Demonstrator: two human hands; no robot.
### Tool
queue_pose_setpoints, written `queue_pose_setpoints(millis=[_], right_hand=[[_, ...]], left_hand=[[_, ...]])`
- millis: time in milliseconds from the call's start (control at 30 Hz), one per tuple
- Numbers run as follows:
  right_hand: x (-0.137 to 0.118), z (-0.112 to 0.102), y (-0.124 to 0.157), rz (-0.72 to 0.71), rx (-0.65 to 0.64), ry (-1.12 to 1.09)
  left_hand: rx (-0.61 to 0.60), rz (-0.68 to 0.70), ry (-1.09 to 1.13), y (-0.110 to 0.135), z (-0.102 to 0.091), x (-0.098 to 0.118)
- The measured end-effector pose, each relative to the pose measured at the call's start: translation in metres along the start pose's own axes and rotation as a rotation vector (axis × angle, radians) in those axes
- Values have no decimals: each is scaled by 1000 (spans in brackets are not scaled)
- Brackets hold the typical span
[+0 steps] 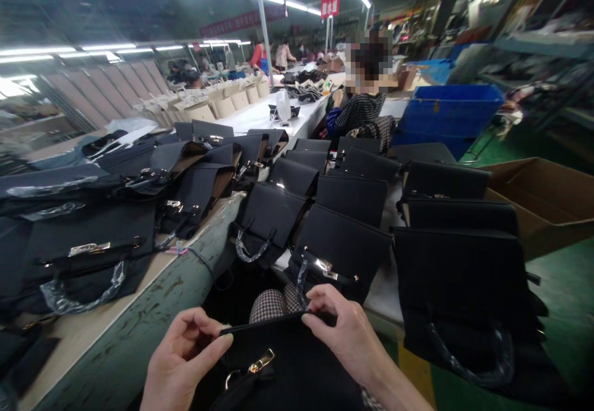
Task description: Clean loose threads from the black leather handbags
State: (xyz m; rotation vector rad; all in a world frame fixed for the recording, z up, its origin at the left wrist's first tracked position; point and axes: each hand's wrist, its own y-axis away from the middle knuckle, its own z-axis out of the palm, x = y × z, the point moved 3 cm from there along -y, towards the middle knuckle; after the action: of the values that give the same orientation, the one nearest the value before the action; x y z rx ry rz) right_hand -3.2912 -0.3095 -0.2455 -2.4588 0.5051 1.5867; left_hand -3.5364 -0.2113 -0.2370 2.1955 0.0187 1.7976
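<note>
A black handbag (283,371) with a gold clasp lies on my lap at the bottom centre. My left hand (183,358) pinches the left end of its top edge, fingers curled shut on it. My right hand (346,333) grips the right end of the same edge, thumb and fingers closed over it. Just beyond my hands stands another black bag (341,253) with a silver clasp and a plastic-wrapped handle.
Several black handbags (443,275) stand in rows ahead and to the right. More bags (88,256) lie on the worn green-edged table (139,330) at left. A seated person (362,111) is behind them, a blue bin (452,114) and a cardboard box (552,203) at right.
</note>
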Motion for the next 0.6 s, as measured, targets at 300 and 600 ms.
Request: queue_pose_setpoints(millis=[300, 600], right_hand=[[-11, 2, -4, -161, -58, 59], [-11, 6, 3, -139, -47, -8]], left_hand=[[-374, 447, -857, -13, 8, 52], [-720, 621, -1286, -5, 107, 65]])
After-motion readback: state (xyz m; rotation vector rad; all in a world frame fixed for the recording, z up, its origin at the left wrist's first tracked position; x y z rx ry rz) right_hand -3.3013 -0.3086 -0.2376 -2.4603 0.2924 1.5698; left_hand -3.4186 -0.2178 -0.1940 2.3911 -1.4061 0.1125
